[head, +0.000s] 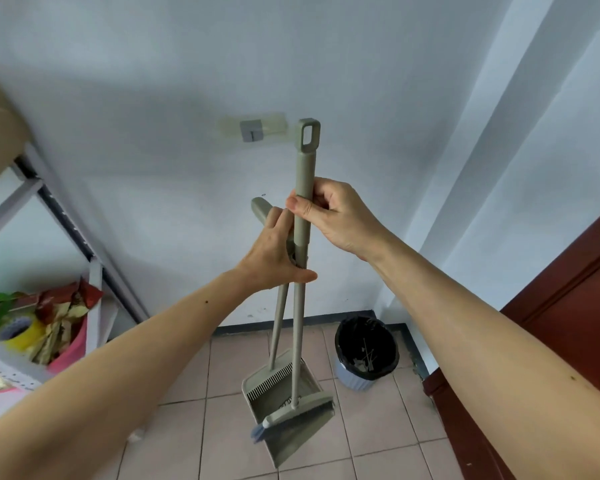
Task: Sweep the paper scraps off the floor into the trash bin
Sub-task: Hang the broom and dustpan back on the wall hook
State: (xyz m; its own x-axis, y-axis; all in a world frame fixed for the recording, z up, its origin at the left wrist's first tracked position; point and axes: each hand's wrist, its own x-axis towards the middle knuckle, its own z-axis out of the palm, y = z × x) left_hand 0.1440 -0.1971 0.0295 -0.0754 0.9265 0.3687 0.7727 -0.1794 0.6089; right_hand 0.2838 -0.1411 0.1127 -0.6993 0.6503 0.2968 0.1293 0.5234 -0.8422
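Overhead, right hand (329, 216) grips broom (303, 216) above left hand (274, 251).

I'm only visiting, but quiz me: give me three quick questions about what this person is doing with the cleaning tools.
1. True or false: the right hand grips the broom handle.
2. Which hand holds the dustpan handle? A) left B) right C) neither
3. Fill in: the trash bin stands on the floor against the ____, right of the dustpan.

Key: 1 true. 2 A, the left hand. 3 wall.
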